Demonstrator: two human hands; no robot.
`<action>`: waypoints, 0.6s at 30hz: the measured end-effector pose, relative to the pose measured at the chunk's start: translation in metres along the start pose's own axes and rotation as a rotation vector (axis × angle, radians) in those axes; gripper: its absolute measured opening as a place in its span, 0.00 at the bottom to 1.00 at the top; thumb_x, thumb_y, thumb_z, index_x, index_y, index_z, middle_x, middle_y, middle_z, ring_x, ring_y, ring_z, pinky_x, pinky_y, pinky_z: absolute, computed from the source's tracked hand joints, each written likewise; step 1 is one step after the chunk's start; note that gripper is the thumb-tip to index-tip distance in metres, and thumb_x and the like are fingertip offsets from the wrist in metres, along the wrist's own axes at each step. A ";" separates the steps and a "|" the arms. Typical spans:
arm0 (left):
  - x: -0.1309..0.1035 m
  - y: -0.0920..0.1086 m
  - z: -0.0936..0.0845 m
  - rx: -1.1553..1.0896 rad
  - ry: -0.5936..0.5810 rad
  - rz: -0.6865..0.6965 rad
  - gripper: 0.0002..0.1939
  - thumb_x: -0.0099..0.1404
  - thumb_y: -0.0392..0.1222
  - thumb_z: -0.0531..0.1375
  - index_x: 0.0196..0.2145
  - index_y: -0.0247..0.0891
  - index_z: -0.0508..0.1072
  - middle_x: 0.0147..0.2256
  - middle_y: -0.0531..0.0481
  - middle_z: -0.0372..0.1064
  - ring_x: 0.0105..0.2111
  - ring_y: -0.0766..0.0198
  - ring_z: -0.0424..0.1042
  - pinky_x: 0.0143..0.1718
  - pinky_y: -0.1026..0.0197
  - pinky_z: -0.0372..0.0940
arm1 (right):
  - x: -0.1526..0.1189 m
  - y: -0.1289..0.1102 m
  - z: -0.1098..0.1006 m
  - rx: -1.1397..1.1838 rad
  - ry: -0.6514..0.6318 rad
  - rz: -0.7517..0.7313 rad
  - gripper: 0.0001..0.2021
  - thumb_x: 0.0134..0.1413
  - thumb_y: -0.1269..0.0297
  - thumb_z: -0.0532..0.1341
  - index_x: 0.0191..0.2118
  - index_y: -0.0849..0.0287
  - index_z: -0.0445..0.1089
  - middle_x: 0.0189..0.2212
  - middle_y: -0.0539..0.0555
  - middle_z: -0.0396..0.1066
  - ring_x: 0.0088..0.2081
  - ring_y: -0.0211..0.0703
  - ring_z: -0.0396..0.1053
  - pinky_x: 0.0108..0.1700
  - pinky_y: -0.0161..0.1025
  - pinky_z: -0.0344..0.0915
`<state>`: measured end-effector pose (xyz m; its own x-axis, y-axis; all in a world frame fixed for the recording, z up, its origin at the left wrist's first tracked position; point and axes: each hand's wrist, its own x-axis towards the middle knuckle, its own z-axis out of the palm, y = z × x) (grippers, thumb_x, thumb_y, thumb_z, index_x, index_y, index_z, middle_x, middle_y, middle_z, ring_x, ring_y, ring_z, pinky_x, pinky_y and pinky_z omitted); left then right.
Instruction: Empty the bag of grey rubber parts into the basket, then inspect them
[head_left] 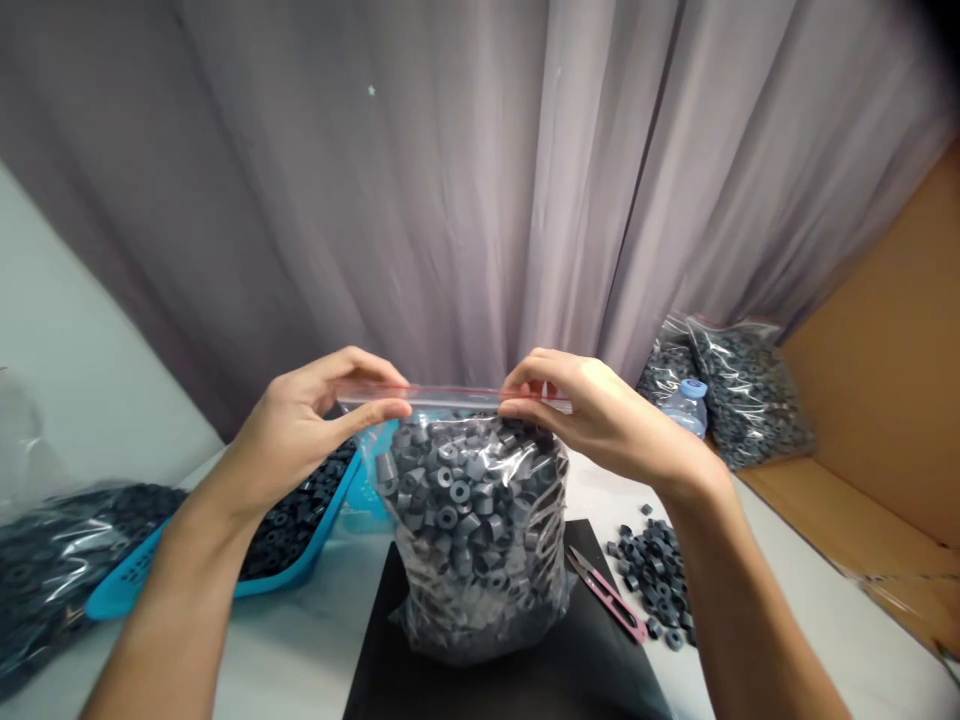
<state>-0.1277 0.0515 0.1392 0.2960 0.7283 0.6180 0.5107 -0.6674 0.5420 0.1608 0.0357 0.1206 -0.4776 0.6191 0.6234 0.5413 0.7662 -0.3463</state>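
A clear zip-lock bag (480,540) full of small dark grey, ring-shaped pieces stands upright on a black mat (382,650). My left hand (315,410) pinches the left part of its red-edged zip strip between thumb and fingers. On the right part of the same strip, my right hand (562,395) pinches in the same way. Between the two hands the strip is stretched straight. Whether the seal is fully pressed together I cannot tell. Pink-handled thread snips (611,595) lie just right of the bag, partly on the mat.
A blue plastic basket (300,575) of grey pieces is at left, beside another filled bag (75,560). Loose pieces (652,570) lie at right. Behind them are filled zip bags (750,400) and a blue-capped bottle (686,405), near a cardboard panel (892,370). A grey curtain (450,200) hangs behind.
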 end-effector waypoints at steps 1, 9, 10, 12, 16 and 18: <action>0.001 -0.002 -0.001 0.025 -0.008 -0.013 0.10 0.61 0.47 0.70 0.37 0.41 0.77 0.37 0.55 0.76 0.39 0.64 0.74 0.43 0.63 0.67 | -0.002 0.001 -0.004 -0.004 -0.016 0.033 0.05 0.69 0.62 0.61 0.41 0.57 0.72 0.40 0.52 0.73 0.41 0.41 0.69 0.42 0.37 0.62; 0.004 -0.007 -0.001 0.094 -0.012 -0.072 0.12 0.62 0.52 0.69 0.33 0.41 0.76 0.33 0.56 0.74 0.37 0.65 0.71 0.40 0.64 0.62 | -0.011 0.018 -0.021 0.144 -0.045 0.096 0.08 0.68 0.60 0.62 0.39 0.58 0.73 0.38 0.52 0.76 0.41 0.42 0.72 0.43 0.37 0.64; 0.003 -0.009 -0.001 0.073 0.009 -0.093 0.14 0.61 0.53 0.69 0.32 0.41 0.75 0.32 0.55 0.74 0.36 0.64 0.71 0.39 0.64 0.62 | -0.011 0.021 -0.020 0.157 -0.041 0.099 0.09 0.68 0.58 0.62 0.39 0.58 0.73 0.38 0.52 0.76 0.41 0.43 0.72 0.42 0.37 0.64; 0.003 -0.012 -0.002 0.025 0.047 -0.113 0.16 0.58 0.54 0.70 0.31 0.41 0.74 0.30 0.55 0.73 0.33 0.64 0.71 0.36 0.64 0.63 | -0.010 0.025 -0.016 0.172 -0.023 0.099 0.11 0.67 0.55 0.61 0.39 0.57 0.73 0.37 0.52 0.76 0.40 0.43 0.72 0.42 0.37 0.64; 0.001 -0.018 -0.007 0.023 0.049 -0.124 0.18 0.56 0.57 0.71 0.30 0.41 0.75 0.31 0.53 0.72 0.33 0.62 0.70 0.36 0.63 0.64 | -0.009 0.028 -0.011 0.165 0.009 0.107 0.15 0.66 0.50 0.61 0.37 0.57 0.72 0.36 0.54 0.76 0.39 0.44 0.72 0.40 0.38 0.65; 0.001 -0.019 -0.009 0.089 0.033 -0.119 0.17 0.57 0.57 0.70 0.31 0.41 0.76 0.32 0.53 0.73 0.33 0.62 0.71 0.37 0.62 0.65 | -0.008 0.027 -0.010 0.148 0.011 0.103 0.16 0.67 0.49 0.60 0.37 0.58 0.71 0.35 0.54 0.76 0.38 0.44 0.71 0.39 0.38 0.65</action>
<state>-0.1446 0.0633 0.1347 0.2031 0.7951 0.5714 0.6103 -0.5592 0.5612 0.1862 0.0498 0.1130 -0.4166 0.6947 0.5864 0.4789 0.7160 -0.5080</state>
